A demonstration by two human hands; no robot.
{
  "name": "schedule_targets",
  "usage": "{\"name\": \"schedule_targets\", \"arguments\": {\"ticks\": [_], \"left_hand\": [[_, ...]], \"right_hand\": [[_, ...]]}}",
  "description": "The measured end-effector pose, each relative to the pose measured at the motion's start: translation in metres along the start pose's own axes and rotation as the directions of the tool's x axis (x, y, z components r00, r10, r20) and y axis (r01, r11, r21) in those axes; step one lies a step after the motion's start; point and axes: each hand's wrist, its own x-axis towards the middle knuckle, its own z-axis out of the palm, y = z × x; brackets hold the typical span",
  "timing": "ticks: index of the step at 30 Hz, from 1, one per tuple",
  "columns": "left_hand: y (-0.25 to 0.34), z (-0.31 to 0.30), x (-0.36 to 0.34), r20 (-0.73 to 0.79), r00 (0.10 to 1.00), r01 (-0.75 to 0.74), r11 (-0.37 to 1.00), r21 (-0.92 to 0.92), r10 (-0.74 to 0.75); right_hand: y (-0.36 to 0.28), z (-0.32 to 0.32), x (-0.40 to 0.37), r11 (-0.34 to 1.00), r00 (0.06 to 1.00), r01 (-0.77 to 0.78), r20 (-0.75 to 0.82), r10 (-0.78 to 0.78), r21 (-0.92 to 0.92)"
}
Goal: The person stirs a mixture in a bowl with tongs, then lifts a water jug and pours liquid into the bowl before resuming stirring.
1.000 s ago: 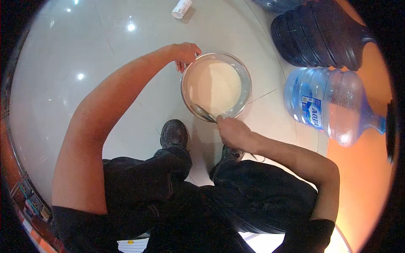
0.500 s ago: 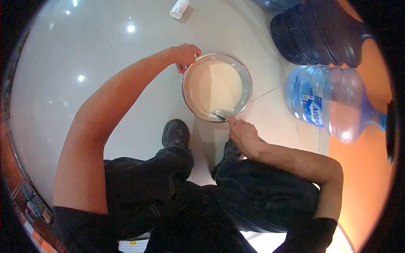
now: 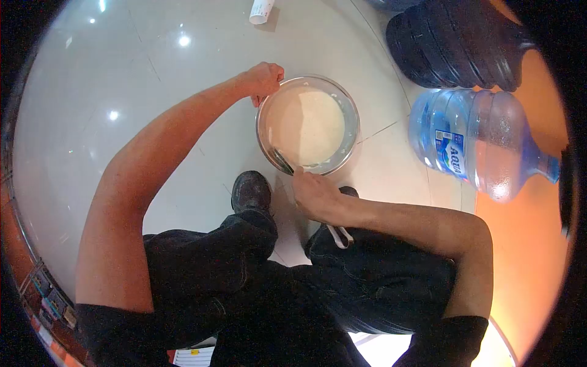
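Note:
A round metal bowl (image 3: 350,147) stands on the tiled floor, with a pale, creamy mixture (image 3: 315,125) inside. My left hand (image 3: 266,81) grips the bowl's upper left rim with closed fingers. Below the bowl, my right hand (image 3: 318,197) is closed around a whisk (image 3: 283,161); its head dips into the bowl at the lower left inner wall, and its looped handle end sticks out beneath the hand.
A clear blue water bottle (image 3: 471,144) lies on its side at the right, below a dark ribbed bottle (image 3: 452,46). A white cup (image 3: 261,11) lies at the top. My shoe (image 3: 251,191) is below the bowl.
My right hand has moved left with the whisk, from the bowl's lower right to its lower left. The whole view has shifted slightly, while my left hand stays on the rim.

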Motion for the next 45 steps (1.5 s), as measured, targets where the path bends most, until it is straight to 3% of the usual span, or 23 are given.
{"name": "schedule_targets", "arguments": {"ticks": [2,6,8,9,11,12,15,17,18,22,24,27,31,33,39,45], "left_hand": [[0.003,0.000,-0.002,0.001,1.000,-0.005,1.000,0.012,0.005],[-0.002,0.000,-0.003,-0.035,0.995,-0.093,0.996,0.013,0.093],[-0.002,-0.001,-0.003,-0.021,0.997,-0.072,0.997,-0.003,0.072],[-0.002,-0.001,-0.003,-0.007,0.998,-0.055,0.998,-0.017,0.054],[-0.007,0.002,0.002,-0.025,0.997,-0.075,0.997,-0.003,0.075],[-0.007,0.003,0.002,-0.044,0.995,-0.084,0.996,0.021,0.085],[-0.006,0.002,0.001,-0.024,0.998,-0.052,0.998,0.037,0.053],[-0.002,0.001,0.000,-0.007,1.000,-0.027,0.999,0.031,0.027],[-0.002,0.000,-0.001,0.005,1.000,0.001,1.000,0.028,-0.001],[-0.006,0.001,0.001,0.002,1.000,-0.023,0.999,0.024,0.023],[-0.006,0.001,-0.001,-0.042,0.995,-0.088,0.996,-0.011,0.087],[0.001,-0.004,-0.006,0.031,1.000,0.006,1.000,-0.026,-0.005],[0.003,-0.006,-0.009,0.020,1.000,0.024,1.000,-0.019,-0.023],[-0.001,-0.003,-0.005,0.023,1.000,-0.005,1.000,-0.016,0.005],[0.001,-0.005,-0.007,0.044,0.999,0.002,0.999,-0.040,-0.001],[0.002,-0.004,-0.005,0.058,0.998,0.029,1.000,0.010,-0.029]], "right_hand": [[0.007,0.006,-0.003,0.989,0.998,-0.033,0.052,0.041,-0.145],[0.021,0.002,-0.023,0.981,0.997,-0.022,0.065,0.036,-0.195],[0.030,0.016,-0.029,0.914,0.987,-0.100,0.076,0.141,-0.392],[0.023,0.011,-0.032,0.915,0.987,-0.098,0.079,0.140,-0.392],[0.004,-0.001,-0.031,0.774,0.921,-0.165,0.184,0.342,-0.611],[0.008,0.002,-0.030,0.774,0.922,-0.164,0.184,0.341,-0.612],[0.026,-0.004,-0.026,0.843,0.942,-0.212,0.125,0.310,-0.495],[0.032,-0.035,-0.019,0.972,0.945,-0.169,0.255,0.207,-0.162],[0.036,-0.043,-0.019,0.982,0.958,-0.055,0.267,0.102,-0.180],[0.026,-0.050,-0.018,0.989,0.981,-0.105,0.150,0.120,-0.102],[0.028,-0.040,-0.008,0.995,0.985,-0.083,0.155,0.074,0.050],[0.023,-0.023,-0.003,0.979,0.986,-0.130,0.120,0.112,0.155],[0.032,-0.029,-0.003,0.992,0.977,-0.109,0.190,0.097,0.056],[0.040,-0.033,-0.005,0.979,0.955,-0.205,0.225,0.196,0.018],[0.046,-0.057,-0.007,0.961,0.903,-0.253,0.332,0.275,-0.108],[0.017,-0.054,-0.004,0.968,0.965,-0.228,0.159,0.211,0.102]]}}
